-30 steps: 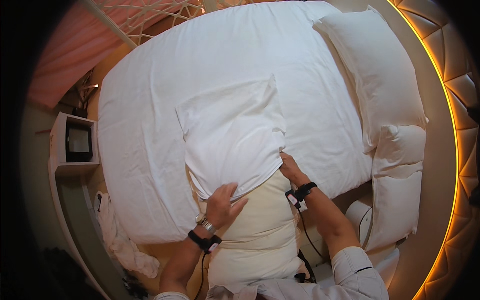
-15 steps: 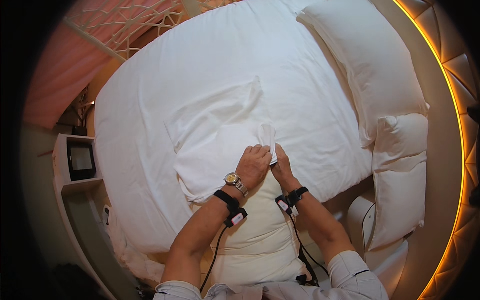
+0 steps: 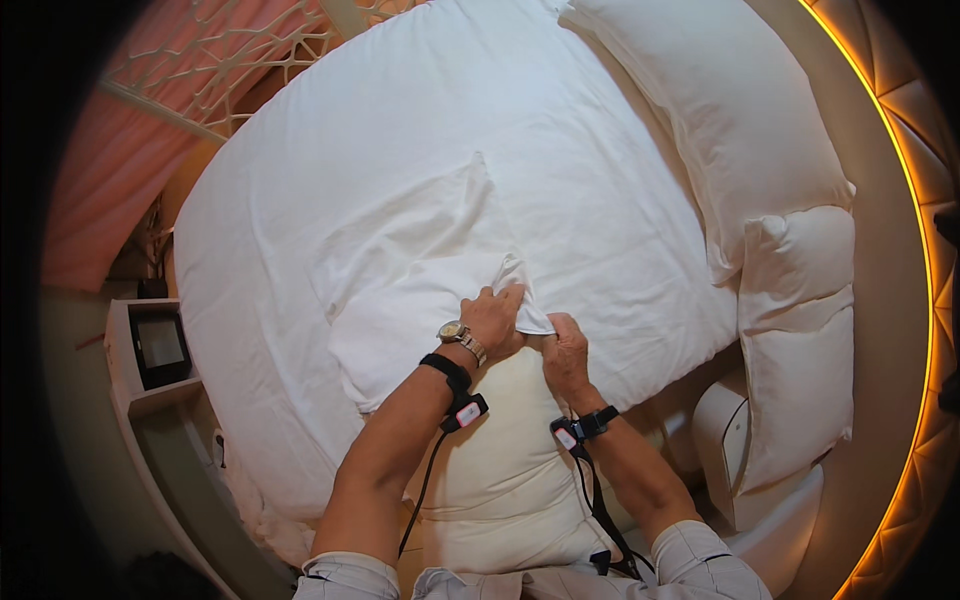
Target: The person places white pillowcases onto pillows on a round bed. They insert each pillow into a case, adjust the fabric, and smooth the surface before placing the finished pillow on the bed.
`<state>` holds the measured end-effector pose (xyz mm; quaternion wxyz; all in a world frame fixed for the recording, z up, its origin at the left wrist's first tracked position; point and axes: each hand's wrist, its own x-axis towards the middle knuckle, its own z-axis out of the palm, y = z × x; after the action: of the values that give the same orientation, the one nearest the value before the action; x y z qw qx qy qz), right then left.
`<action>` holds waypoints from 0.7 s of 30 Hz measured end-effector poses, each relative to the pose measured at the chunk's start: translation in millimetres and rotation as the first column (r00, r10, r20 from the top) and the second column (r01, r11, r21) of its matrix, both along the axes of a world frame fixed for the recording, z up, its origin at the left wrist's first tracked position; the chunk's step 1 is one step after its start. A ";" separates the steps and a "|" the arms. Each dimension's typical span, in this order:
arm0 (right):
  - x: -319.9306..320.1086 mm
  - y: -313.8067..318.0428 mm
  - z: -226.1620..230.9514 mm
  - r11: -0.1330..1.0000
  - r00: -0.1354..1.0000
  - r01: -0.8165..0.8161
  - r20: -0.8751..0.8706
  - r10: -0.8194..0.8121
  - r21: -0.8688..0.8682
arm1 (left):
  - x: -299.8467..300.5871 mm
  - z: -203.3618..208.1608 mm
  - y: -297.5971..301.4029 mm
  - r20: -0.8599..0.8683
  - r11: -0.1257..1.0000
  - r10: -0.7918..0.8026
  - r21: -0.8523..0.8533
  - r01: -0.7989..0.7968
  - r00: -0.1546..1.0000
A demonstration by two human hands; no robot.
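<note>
A white pillowcase [image 3: 395,315] lies crumpled on the white-covered bed [image 3: 370,120]. Its open end meets the top of a bare cream pillow [image 3: 500,460], which stretches from the bed toward my body. My left hand [image 3: 494,318], with a watch at its wrist, grips the pillowcase close to the pillow's end. At the right side of that opening, my right hand [image 3: 567,352] pinches the case's edge between thumb and fingers. A short stretch of hem is drawn taut between the two hands. The fingertips of my left hand are partly hidden in the cloth.
Two white pillows [image 3: 740,110] [image 3: 795,350] lie along the right, beside a padded headboard [image 3: 905,130] with a light strip. A rounded white cabinet [image 3: 722,430] stands at the lower right. White shelving [image 3: 150,400] is at the left; cables hang from both wrist bands.
My hands have moved apart, the left one slightly left and the right one slightly lower. The pillowcase edge between them is now spread wider. The whole view has shifted a little.
</note>
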<state>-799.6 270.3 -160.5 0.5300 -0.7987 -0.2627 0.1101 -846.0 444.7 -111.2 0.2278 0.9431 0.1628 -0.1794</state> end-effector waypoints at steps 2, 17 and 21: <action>-1.3 2.5 4.6 0.996 0.996 -0.084 -0.032 0.084 0.009 | 2.9 -13.1 -1.1 -0.018 1.000 0.014 0.014 -0.014 1.000; 92.7 46.8 -37.0 0.927 0.861 -0.244 -0.504 0.071 -0.286 | -12.0 5.7 -13.8 0.494 0.948 -0.279 0.005 0.319 0.823; 113.3 77.3 -35.2 0.956 0.429 -0.279 -0.902 0.042 -0.088 | -25.4 -1.4 -15.4 0.498 0.943 -0.288 0.002 0.332 0.818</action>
<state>-686.3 347.6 -195.7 0.4813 -0.6458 -0.0056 0.5927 -871.4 429.3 -112.6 0.2694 0.9606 -0.0640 0.0250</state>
